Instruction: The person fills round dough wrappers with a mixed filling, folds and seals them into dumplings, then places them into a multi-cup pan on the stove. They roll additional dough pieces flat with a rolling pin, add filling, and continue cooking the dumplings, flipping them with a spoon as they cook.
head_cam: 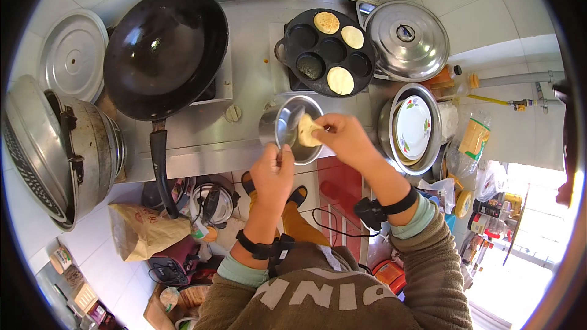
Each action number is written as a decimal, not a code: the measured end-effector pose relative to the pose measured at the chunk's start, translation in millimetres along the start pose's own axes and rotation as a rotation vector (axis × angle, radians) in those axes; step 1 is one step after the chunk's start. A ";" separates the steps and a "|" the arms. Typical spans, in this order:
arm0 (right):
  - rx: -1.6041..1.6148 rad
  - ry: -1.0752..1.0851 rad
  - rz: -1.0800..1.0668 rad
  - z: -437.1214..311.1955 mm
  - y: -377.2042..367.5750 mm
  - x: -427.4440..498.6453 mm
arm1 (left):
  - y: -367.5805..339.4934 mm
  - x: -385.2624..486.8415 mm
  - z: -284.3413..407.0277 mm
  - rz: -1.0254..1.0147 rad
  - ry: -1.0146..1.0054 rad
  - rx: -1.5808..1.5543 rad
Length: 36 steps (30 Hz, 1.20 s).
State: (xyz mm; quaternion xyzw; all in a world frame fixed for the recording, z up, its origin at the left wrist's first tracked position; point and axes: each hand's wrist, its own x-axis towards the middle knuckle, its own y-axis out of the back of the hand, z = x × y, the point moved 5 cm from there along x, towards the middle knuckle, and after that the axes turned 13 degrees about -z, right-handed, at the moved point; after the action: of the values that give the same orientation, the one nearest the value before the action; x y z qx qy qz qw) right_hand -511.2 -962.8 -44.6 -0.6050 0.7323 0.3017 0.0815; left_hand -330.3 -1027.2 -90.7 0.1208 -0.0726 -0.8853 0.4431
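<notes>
My left hand [274,172] grips the near rim of a deep steel pot [268,126], which is tipped towards me. Inside the pot lies what looks like a metal spoon [293,121]; its handle runs down towards my left thumb. My right hand [344,140] pinches a limp, pale yellow piece of dough or pancake [307,130] over the pot's mouth. Beyond the pot, a black cast-iron pan with round wells [334,50] sits on the stove. Three round cakes lie in it: a browned one [326,23] and two paler ones, one at right [352,37] and one nearest me [340,80]. One well [310,65] glistens.
A black wok [167,50] stands on the left, its handle [159,160] jutting past the counter edge. At far left is a large metal steamer [91,146]. To the right are a lidded steel pot [408,39] and a basin [387,123] holding a flowered bowl [414,123].
</notes>
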 end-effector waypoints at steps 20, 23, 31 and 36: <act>-1.383 0.078 0.088 13.1 137.3 164.5 | 49.4 -31.9 -49.5 -0.024 0.150 -0.197; -1.525 0.134 0.243 9.0 134.7 172.3 | 53.7 -31.9 -50.1 -0.024 0.207 -0.237; -1.137 0.163 0.223 8.7 155.2 149.1 | 56.8 -26.7 -50.3 -0.042 0.171 -0.235; -0.584 0.028 0.456 -14.4 194.3 85.6 | 44.1 -23.1 -45.6 -0.077 0.236 -0.297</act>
State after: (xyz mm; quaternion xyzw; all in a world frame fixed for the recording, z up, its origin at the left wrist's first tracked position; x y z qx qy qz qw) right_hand -711.1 -1025.6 -7.8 -0.4282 0.7322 0.5003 -0.1740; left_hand -270.4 -1036.0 -120.7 0.1597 0.1159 -0.8823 0.4273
